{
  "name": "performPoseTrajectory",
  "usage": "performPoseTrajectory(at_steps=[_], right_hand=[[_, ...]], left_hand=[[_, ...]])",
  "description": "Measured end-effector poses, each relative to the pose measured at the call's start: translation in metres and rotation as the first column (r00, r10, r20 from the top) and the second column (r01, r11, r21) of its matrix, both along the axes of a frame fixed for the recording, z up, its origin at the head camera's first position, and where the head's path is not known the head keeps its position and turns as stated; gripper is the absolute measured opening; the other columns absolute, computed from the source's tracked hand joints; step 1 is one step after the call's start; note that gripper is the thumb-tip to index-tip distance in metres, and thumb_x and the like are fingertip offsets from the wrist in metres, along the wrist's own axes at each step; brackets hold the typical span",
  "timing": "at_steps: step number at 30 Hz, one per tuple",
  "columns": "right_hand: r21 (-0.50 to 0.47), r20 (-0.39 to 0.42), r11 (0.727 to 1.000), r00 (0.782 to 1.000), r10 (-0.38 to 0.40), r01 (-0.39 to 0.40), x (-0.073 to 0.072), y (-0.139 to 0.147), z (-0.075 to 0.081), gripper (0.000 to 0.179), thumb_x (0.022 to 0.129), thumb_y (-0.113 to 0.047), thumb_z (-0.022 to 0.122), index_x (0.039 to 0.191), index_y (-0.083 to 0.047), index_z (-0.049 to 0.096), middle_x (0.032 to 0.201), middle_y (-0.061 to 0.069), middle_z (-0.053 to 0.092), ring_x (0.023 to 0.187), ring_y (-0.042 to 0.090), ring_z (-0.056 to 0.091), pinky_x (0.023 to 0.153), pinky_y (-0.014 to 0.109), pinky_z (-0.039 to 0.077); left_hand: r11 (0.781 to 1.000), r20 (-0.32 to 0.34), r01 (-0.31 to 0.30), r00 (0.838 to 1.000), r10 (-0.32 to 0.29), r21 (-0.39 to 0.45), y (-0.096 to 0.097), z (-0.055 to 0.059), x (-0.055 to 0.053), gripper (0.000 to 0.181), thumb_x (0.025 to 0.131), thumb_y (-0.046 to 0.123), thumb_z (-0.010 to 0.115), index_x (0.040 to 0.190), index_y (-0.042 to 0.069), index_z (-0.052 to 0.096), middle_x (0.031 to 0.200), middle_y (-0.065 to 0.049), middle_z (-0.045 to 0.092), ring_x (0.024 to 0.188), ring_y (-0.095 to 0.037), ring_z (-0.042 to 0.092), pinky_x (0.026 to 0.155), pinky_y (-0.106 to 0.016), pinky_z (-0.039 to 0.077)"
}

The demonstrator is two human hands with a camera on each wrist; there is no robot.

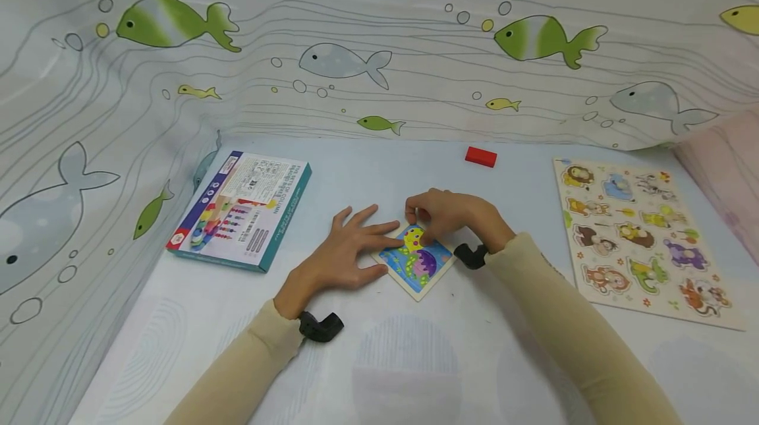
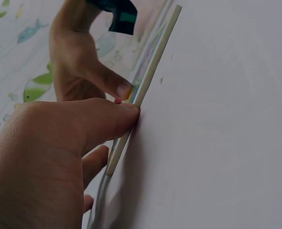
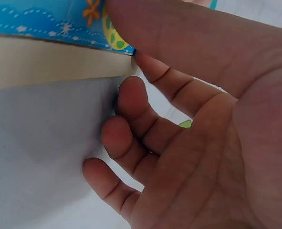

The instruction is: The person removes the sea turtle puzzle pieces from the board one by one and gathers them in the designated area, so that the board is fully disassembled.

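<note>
A small square wooden puzzle (image 1: 418, 283) with a yellow dinosaur in a purple eggshell on blue lies corner-on before me. My left hand (image 1: 350, 250) reaches its left corner with fingers spread, the index over the picture and the thumb along the near-left edge. In the left wrist view that thumb (image 2: 117, 117) touches the pale board edge. My right hand (image 1: 445, 214) bends over the far corner and pinches the puzzle there. Its thumb (image 3: 145, 28) lies on the picture in the right wrist view, the index curls round the corner, and the other fingers curl below.
A flat boxed toy (image 1: 249, 204) with a teal side lies at the left. Beyond the hands is a red block (image 1: 481, 157). An animal peg board (image 1: 643, 237) lies at the right. A fish-patterned cloth (image 1: 427, 82) rises behind the table.
</note>
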State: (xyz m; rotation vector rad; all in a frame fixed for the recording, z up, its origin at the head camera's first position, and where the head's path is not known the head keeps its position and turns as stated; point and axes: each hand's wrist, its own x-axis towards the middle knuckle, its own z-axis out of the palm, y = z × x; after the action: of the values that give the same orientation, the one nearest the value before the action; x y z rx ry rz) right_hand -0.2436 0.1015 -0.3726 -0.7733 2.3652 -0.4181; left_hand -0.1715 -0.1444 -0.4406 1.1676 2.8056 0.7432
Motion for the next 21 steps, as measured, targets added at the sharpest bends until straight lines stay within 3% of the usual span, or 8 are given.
performPoseTrajectory(at_steps=[13,21], right_hand=[[-0.13,0.01,0.992,1.0,-0.003,0.004,0.004,0.005,-0.005,0.035,0.082,-0.012,0.083,0.107,-0.011,0.058,0.095,0.004,0.055,0.096,0.02,0.053,0.084,0.029,0.048],[-0.246,0.005,0.969,1.0,-0.03,0.03,0.01,0.011,-0.011,0.035,0.082,-0.008,0.082,0.108,-0.009,0.058,0.095,0.005,0.057,0.095,0.02,0.054,0.086,0.03,0.049]], left_hand=[[1.0,0.016,-0.005,1.0,0.005,-0.004,0.002,0.002,0.001,0.048,0.091,0.048,0.059,0.137,0.037,0.064,0.156,0.008,0.05,0.157,-0.037,0.022,0.119,-0.071,0.005],[1.0,0.009,-0.003,1.0,0.003,-0.006,0.001,0.003,0.001,0.047,0.091,0.048,0.06,0.137,0.036,0.065,0.155,0.007,0.051,0.157,-0.037,0.023,0.118,-0.072,0.006]])
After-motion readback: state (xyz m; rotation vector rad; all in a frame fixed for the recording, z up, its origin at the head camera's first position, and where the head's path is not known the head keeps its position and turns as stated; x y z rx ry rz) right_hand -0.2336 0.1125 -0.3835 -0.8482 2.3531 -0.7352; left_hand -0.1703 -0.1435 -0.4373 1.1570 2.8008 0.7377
